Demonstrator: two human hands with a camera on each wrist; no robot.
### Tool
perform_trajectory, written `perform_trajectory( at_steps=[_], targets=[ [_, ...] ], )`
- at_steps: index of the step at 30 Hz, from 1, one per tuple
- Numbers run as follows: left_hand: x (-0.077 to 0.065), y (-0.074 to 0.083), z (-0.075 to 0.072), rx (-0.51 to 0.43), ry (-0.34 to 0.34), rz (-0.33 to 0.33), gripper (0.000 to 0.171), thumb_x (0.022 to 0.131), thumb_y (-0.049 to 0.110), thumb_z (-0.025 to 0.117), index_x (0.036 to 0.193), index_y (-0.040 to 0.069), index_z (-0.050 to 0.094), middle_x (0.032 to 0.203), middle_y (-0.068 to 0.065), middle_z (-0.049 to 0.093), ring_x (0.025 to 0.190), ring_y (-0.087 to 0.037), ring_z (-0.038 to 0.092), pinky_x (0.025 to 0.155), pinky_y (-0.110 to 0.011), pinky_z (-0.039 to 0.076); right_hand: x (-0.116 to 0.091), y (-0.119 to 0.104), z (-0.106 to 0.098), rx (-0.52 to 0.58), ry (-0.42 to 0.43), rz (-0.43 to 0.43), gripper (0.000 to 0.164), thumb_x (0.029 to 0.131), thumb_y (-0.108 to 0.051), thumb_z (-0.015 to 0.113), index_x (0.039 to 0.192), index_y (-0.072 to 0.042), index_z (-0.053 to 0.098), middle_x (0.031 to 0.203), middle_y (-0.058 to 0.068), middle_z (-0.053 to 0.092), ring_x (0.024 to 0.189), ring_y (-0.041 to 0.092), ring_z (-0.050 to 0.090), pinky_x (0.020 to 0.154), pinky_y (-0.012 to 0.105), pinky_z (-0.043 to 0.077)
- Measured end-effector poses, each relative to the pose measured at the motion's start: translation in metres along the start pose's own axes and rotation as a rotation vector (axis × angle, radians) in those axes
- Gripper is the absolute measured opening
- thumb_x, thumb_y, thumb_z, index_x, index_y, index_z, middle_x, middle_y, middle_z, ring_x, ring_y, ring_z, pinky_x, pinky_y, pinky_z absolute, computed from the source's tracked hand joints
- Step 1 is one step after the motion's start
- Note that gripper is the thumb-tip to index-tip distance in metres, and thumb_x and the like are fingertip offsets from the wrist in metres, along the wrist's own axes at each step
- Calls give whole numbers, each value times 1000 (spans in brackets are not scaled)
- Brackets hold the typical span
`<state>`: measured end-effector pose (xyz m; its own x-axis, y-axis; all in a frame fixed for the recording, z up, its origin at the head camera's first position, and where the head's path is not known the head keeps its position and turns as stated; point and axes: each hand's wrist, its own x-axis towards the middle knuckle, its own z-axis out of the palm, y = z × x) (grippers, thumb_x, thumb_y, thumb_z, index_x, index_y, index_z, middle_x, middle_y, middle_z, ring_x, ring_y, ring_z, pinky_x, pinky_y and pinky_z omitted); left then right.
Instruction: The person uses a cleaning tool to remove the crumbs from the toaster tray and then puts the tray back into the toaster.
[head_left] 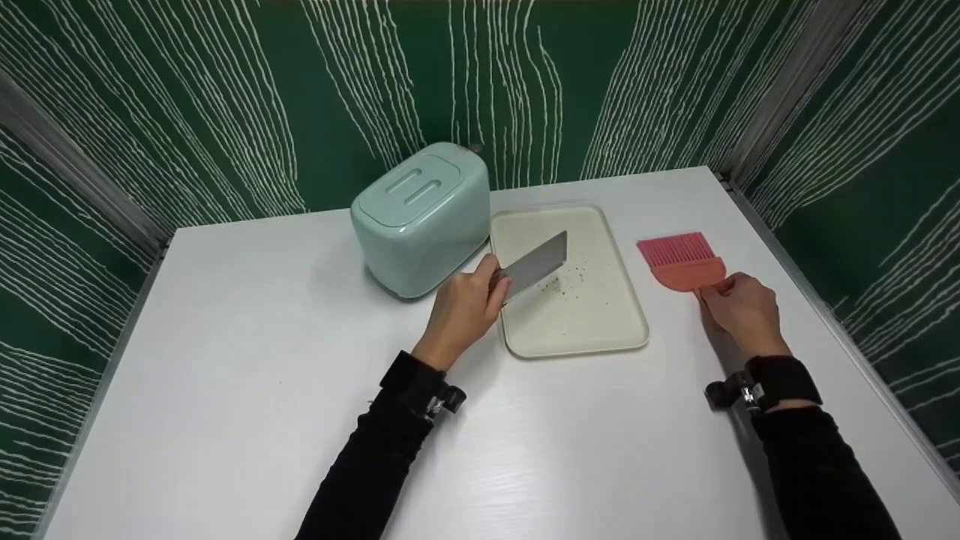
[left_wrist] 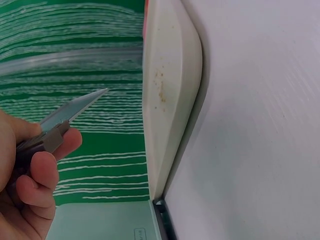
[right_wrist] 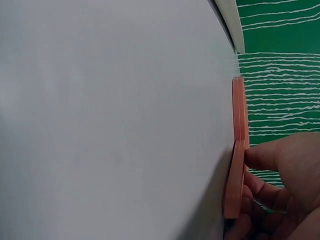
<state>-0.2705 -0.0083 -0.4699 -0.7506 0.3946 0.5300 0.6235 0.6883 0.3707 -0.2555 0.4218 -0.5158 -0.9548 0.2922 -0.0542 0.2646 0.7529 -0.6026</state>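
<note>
My left hand [head_left: 465, 306] grips the dark handle of a broad-bladed knife [head_left: 535, 267]. Its blade points up and to the right, above a cream tray [head_left: 589, 326]. Small dark crumbs [head_left: 574, 279] lie scattered on the tray's middle; in the left wrist view the crumbs [left_wrist: 161, 92] look brownish. To the right of the tray, my right hand [head_left: 746, 311] pinches the handle of a small pink-and-orange hand brush [head_left: 686, 271], bristles pointing away from me. From the right wrist, the brush [right_wrist: 234, 182] appears edge-on, low at the tabletop, with thumb and fingers on its handle.
A mint-green two-slot toaster [head_left: 424, 225] stands at the tray's left, close against its edge. The white table [head_left: 262, 390] is bordered by green panels [head_left: 600, 82] with white streaks at the back and sides. Black straps with small cameras sit on both wrists.
</note>
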Motion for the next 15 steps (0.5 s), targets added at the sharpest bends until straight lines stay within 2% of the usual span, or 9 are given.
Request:
perform_trajectory(
  at_steps=[8, 15],
  targets=[
    [0, 0, -4, 2, -2, -8, 19, 109, 19, 63, 102, 2, 59, 68, -12, 66, 60, -23, 68, 54, -41, 56, 0, -5, -2, -2, -11, 3, 42, 106, -32, 60, 112, 10, 60, 81, 14, 70, 62, 16, 62, 51, 31, 49],
    [-1, -3, -9, -53, 19, -26, 19, 108, 18, 65, 100, 2, 58, 70, -12, 65, 63, -23, 65, 55, -42, 54, 0, -18, -6, -6, -16, 20, 44, 106, -33, 57, 119, 9, 58, 79, 12, 66, 60, 17, 61, 49, 32, 48]
  ],
)
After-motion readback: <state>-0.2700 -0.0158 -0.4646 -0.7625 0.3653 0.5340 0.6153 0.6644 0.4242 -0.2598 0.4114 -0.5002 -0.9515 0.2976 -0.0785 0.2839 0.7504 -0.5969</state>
